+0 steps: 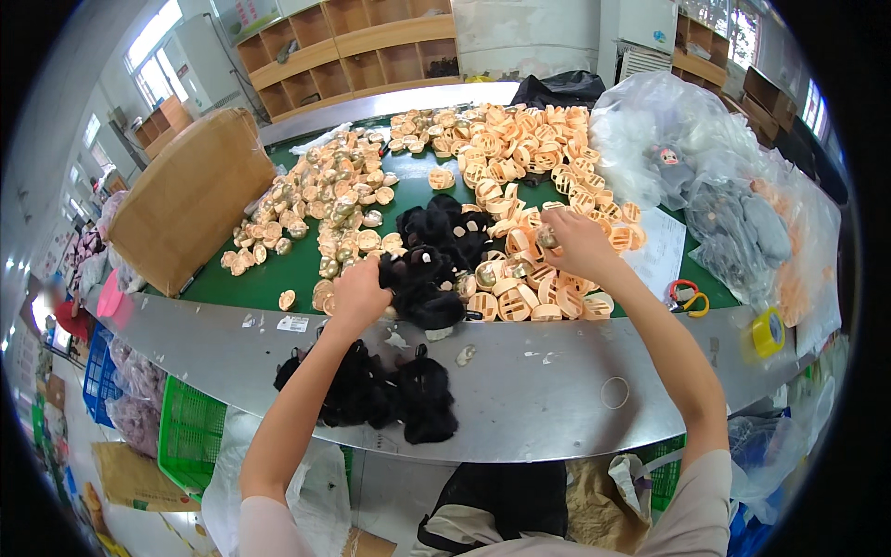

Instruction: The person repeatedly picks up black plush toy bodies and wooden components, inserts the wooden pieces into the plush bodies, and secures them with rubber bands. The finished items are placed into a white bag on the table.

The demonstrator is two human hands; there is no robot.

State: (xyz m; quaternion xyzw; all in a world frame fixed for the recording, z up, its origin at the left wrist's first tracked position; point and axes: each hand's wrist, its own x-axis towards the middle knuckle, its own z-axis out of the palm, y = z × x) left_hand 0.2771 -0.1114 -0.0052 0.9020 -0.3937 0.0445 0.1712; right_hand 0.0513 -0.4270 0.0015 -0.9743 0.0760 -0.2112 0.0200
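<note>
My left hand is closed on a small black plush toy at the edge of a heap of similar black plush. To the right, my right hand pinches a small shiny gold rounded piece above a pile of peach-coloured slotted plastic pieces. More black plush toys lie on the metal edge nearest me, beside my left forearm. Another spread of peach and gold round pieces covers the green surface beyond my left hand.
A cardboard box stands at the left of the metal-edged table. Bags of clear plastic are heaped at the right. Red-and-yellow-handled scissors, yellow tape and a white sheet lie there. A green crate sits below, left.
</note>
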